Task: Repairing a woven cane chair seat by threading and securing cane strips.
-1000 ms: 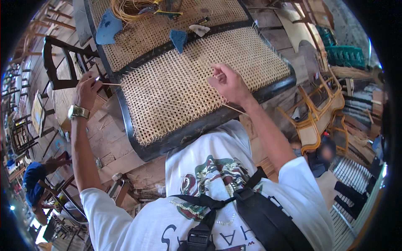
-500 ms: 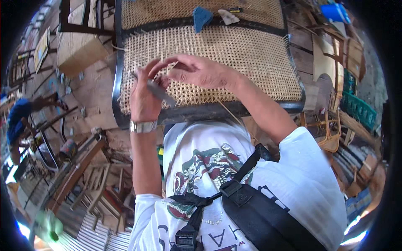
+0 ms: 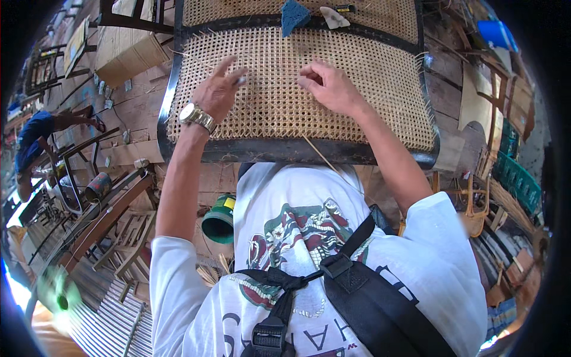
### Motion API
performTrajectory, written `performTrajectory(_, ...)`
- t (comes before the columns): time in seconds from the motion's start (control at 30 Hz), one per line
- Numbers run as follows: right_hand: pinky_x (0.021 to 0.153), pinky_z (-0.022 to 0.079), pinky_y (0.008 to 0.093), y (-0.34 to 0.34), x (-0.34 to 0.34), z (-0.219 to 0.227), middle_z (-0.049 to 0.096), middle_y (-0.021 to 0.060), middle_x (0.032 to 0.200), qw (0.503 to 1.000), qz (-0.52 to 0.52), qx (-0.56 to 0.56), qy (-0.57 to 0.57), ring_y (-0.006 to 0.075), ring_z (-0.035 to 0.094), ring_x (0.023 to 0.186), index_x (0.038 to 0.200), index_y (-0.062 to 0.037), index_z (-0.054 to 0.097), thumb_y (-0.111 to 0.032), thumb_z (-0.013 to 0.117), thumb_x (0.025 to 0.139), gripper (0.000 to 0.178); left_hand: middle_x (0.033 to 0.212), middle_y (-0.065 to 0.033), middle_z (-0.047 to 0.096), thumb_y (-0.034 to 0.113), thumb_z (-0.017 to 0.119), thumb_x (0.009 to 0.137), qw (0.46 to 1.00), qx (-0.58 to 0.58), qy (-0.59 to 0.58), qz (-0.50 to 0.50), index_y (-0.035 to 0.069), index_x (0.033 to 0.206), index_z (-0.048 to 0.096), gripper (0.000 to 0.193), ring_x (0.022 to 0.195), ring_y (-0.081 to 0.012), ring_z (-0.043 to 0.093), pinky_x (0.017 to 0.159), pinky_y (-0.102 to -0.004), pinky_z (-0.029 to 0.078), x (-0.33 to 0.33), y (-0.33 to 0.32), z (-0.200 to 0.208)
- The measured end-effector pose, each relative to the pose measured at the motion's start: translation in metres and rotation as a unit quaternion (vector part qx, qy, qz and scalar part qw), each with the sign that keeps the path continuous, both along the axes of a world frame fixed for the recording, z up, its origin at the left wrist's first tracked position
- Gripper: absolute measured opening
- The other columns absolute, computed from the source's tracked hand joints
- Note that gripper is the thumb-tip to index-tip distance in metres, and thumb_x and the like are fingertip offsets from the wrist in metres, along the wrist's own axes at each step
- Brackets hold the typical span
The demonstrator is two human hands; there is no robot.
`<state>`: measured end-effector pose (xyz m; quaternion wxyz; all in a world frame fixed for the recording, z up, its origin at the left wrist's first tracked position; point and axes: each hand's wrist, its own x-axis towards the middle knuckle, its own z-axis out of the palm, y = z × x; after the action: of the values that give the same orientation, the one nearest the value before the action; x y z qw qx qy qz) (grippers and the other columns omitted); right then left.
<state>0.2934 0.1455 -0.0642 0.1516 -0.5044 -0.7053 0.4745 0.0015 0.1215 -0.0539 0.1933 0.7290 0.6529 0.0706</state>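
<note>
Before me is a woven cane panel (image 3: 273, 113) in a black frame (image 3: 285, 152). My left hand (image 3: 215, 95), with a metal watch (image 3: 199, 117) on its wrist, hovers over the left part of the weave. Its index finger points outward, while a small greyish thing (image 3: 241, 79) shows by the thumb, its kind unclear. To the right, my right hand (image 3: 333, 88) is closed in a pinch above the cane; anything in its fingertips is too small to make out. A loose cane strand (image 3: 327, 159) slants from the front edge toward my shirt.
A blue cloth-like piece (image 3: 295, 18) and a pale scrap (image 3: 334, 18) lie on the frame's crossbar, beside a small dark stick-like object (image 3: 345, 8). A green bucket (image 3: 219, 221) stands left of my lap. Another person (image 3: 35, 137) bends at far left; a green crate (image 3: 517, 178) sits right.
My hands, together over the left of the weave before, are now apart: the right moved right, the left slightly up. The flat grey blade at my left hand no longer shows plainly.
</note>
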Motion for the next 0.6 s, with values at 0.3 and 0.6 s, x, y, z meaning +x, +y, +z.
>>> performTrajectory(0.3, 0.101, 0.047, 0.0475, 0.049, 0.021, -0.032, 0.049, 0.0229, 0.134, 0.942, -0.183, 0.209, -0.188, 0.0384, 0.050, 0.126, 0.139, -0.0123, 0.045, -0.032, 0.068, 0.090, 0.058, 0.081, -0.0131, 0.064, 0.041, 0.079, 0.076, 0.991, -0.082, -0.108, -0.012, 0.005, 0.083, 0.066, 0.039, 0.083, -0.0336, 0.065, 0.072, -0.0432, 0.050, 0.001, 0.004, -0.004)
performTrajectory(0.6, 0.086, 0.052, 0.0537, 0.134, 0.032, -0.082, 0.056, 0.0167, 0.127, 0.867, -0.123, 0.339, -0.343, 0.0399, 0.059, 0.109, 0.129, -0.0121, 0.053, -0.033, 0.064, 0.092, 0.044, 0.089, -0.0171, 0.068, 0.044, 0.077, 0.079, 0.993, -0.117, -0.030, 0.021, 0.007, 0.088, 0.071, 0.038, 0.085, -0.0354, 0.066, 0.076, -0.0480, 0.051, -0.011, 0.027, -0.006)
